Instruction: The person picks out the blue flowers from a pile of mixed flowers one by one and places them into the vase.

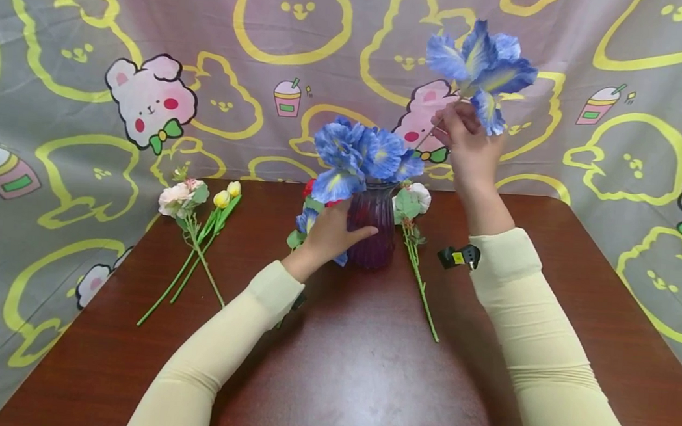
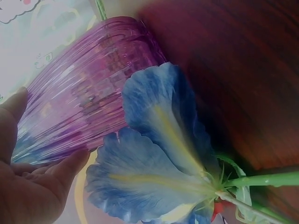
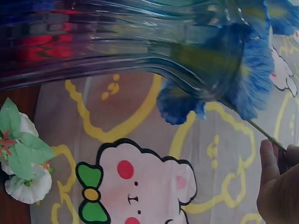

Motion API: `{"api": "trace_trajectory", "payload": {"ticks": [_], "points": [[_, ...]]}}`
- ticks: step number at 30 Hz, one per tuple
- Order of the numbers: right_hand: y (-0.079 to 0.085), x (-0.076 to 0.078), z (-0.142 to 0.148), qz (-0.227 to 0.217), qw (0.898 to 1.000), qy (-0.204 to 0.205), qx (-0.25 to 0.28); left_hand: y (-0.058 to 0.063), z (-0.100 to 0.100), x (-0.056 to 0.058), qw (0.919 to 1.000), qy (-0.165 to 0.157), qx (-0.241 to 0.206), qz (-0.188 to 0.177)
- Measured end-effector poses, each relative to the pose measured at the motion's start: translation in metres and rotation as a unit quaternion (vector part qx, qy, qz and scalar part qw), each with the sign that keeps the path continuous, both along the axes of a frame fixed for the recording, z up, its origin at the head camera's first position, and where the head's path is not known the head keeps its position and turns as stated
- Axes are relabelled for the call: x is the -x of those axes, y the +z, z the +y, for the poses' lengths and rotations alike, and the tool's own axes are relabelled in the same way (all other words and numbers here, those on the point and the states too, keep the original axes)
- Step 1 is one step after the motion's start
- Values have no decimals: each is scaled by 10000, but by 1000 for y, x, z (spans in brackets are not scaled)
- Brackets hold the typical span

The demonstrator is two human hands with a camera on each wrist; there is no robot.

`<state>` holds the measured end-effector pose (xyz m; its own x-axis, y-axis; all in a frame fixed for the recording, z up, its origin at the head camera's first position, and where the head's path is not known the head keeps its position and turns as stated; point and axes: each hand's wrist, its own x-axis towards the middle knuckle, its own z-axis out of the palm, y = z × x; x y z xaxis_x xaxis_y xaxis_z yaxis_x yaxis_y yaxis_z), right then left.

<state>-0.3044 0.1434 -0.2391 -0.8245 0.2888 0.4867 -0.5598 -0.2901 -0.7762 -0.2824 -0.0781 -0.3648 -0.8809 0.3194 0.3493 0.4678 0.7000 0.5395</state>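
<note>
A purple ribbed glass vase (image 1: 379, 231) stands on the table, with blue irises (image 1: 353, 152) at its mouth. My left hand (image 1: 329, 233) holds it around the side; the left wrist view shows thumb and fingers on either side of the glass (image 2: 98, 79). Above and to the right, my right hand (image 1: 475, 146) pinches the stem of another blue iris (image 1: 480, 62), its bloom over the fingers. That stem (image 3: 254, 125) slants down toward the vase mouth in the right wrist view; blooms hide whether its end is inside. Another blue iris (image 2: 145, 172) lies beside the vase.
A pale pink flower (image 1: 179, 198) and yellow tulips (image 1: 222, 199) lie on the left of the brown table (image 1: 360, 383). Right of the vase lies a white flower (image 1: 418, 197) with a long stem. Red petals (image 1: 310, 186) show behind my left hand. A patterned cloth (image 1: 304, 41) hangs behind.
</note>
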Motion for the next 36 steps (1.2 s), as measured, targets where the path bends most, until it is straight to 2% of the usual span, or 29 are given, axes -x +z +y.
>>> {"api": "trace_trajectory", "payload": {"ticks": [7,11,15,18,22,27,30,34,36], "points": [[-9,2,-8,-274,9983,238,-448,1,0,1,10000,19,57,-47],[-17,3,-11,-357,9967,240,-688,1,0,0,10000,35,46,-56],[-25,5,-14,-439,9935,-22,-1049,2,0,-1,10000,39,27,-44],[-31,5,-15,-593,9862,-388,-1498,2,0,-1,10000,34,29,-46],[-36,4,-16,-798,9778,-557,-1854,2,1,-1,10000,27,30,-26],[-40,4,-18,-1015,9735,-438,-2004,2,1,0,10000,18,14,-10],[-44,4,-19,-1219,9739,-152,-1909,2,1,0,10000,18,-8,5],[-46,6,-22,-1191,9824,329,-1404,2,2,0,10000,33,15,1],[-46,6,-23,-1216,9829,430,-1316,2,2,0,10000,47,31,-21]]}}
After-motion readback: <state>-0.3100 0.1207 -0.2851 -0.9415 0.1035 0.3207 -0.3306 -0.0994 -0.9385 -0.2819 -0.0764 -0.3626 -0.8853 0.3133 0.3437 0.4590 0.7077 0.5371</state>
